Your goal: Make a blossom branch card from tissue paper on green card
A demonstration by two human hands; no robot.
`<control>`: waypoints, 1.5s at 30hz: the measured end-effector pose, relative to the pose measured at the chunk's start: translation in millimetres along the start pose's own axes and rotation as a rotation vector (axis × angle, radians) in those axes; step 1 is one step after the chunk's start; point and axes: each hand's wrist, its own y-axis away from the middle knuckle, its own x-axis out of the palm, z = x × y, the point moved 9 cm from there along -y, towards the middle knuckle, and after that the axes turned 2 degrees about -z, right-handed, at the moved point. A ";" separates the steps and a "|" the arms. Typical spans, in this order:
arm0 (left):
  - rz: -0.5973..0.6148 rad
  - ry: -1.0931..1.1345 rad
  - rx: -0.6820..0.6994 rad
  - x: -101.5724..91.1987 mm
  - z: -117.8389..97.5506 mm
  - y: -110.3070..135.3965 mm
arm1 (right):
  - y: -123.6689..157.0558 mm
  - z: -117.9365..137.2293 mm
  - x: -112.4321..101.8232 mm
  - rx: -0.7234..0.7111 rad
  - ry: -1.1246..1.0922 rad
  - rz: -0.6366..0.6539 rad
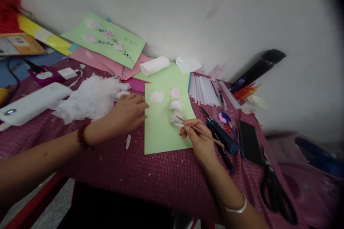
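Note:
A sheet of light green paper point(162, 132) lies on the cloth-covered table, bearing several fluffy white and pale pink tissue flowers point(176, 105). My right hand point(200, 137) is closed around a thin wooden stick point(206, 134), its pointed tip at the lowest flower on the right. A bit of white tissue shows by my right fingertips. At the paper's left edge, my left hand point(130, 112) rests palm down with its fingers loosely stretched and nothing visible in them. Beside it sits a heap of torn white tissue point(90, 94).
Behind lies a green card point(113, 39) with finished flowers, near a white roll point(155, 66). Strips of white glue-stick-like rods point(202, 89), a blue cutter point(224, 134), a phone point(250, 143) and black scissors point(275, 186) lie right. A white device point(34, 103) is left.

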 end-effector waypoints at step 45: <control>0.238 1.645 -0.302 69.6 -66.8 -18.8 | 9.3 -12.0 12.2 0.201 0.109 0.058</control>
